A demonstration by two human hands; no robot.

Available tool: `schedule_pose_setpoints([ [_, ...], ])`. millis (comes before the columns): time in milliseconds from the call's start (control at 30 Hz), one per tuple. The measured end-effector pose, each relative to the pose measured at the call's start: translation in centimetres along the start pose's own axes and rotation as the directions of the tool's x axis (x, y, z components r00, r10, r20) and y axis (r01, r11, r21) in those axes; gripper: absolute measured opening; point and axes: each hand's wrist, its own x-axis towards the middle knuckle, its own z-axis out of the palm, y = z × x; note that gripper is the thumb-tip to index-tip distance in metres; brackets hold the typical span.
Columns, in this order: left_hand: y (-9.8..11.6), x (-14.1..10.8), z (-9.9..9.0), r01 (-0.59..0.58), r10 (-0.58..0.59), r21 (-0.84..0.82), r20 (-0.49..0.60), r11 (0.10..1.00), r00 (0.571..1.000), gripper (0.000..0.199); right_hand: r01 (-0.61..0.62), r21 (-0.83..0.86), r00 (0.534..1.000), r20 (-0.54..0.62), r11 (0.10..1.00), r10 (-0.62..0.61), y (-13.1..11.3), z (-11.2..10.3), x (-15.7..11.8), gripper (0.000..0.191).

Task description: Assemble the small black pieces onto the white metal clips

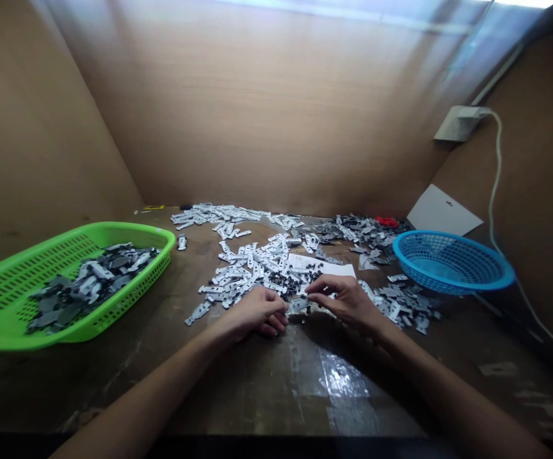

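My left hand [263, 312] is closed in a pinch. From its fingertips a small grey metal plate [298, 305] reaches toward the right. My right hand [346, 298] hovers just beside that plate with thumb and forefinger pinched; whatever sits between them is too small to make out. Small black parts [283, 284] lie loosely heaped just beyond both hands, some of them on a white sheet [338, 268]. Around and behind them spreads a pile of pale, elongated metal plates [242, 271] with holes.
At left stands a green basket [161, 237] holding grey assembled-looking pieces. A blue basket [501, 271] is at right, near darker plates [362, 233] and another grey pile [403, 303]. A red item [387, 222] lies behind. Cardboard walls [276, 127] enclose the table; a white cable [497, 166] hangs at right.
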Motion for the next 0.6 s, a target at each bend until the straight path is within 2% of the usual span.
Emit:
schedule_pose_setpoints([
  [133,0.0,0.0,0.0,0.005,-0.004,0.008,-0.006,1.000,1.000,0.024,0.125,-0.095,0.992,-0.011,0.988,-0.126,-0.4,1.2,-0.3,0.010],
  [300,-0.1,0.1,0.1,0.002,-0.002,0.009,0.002,1.000,1.000,0.024,0.150,-0.222,0.988,0.001,0.963,-0.154,-0.3,2.5,-0.4,0.009],
  [600,-0.1,0.0,0.0,0.007,-0.007,-0.019,0.005,1.000,1.000,0.023,0.228,-0.219,0.973,0.082,0.949,-0.215,-0.3,2.7,-0.4,0.011],
])
